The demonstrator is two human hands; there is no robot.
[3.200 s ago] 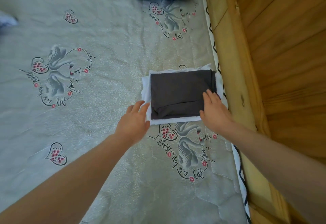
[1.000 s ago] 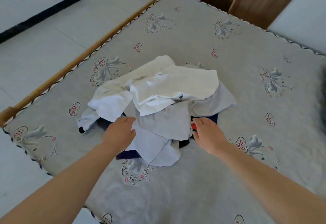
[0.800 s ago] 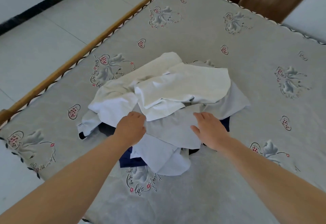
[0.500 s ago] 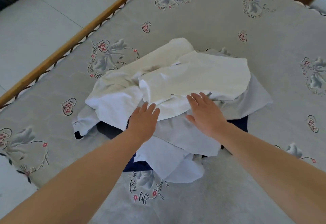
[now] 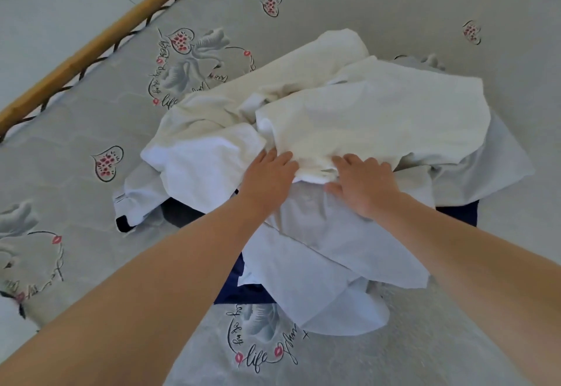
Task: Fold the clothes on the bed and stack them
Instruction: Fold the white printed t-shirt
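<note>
two hands reach into a heap of unfolded clothes

two bare forearms enter from the bottom of the frame and meet near the centre, over a loose pile of clothes (image 5: 318, 148) on a bed (image 5: 394, 6) with a grey quilted cover printed with swans and hearts.

the left hand (image 5: 268, 177) lies just left of centre, fingers fairly straight and close together, tips resting on the near hem of a cream garment (image 5: 373, 118) that tops the pile. the right hand (image 5: 362, 186) sits just beside it to the right, fingers bent over the same hem and thumb spread below, seemingly gathering the edge; whether it has fully pinched the cloth cannot be told. both hands are at one edge, probably so the top garment can be lifted clear of the rest before folding.

the cream garment spreads away from the hands toward the upper right of the frame. under it, a white piece (image 5: 206, 170) shows at centre left, pale grey cloth (image 5: 334, 249) trails toward the lower centre beneath the wrists, and dark navy fabric (image 5: 243, 291) peeks out at the bottom of the heap.

a wooden bed rail (image 5: 100, 38) runs diagonally across the upper left, with pale floor (image 5: 45, 6) beyond it. no folded stack is in sight.
</note>
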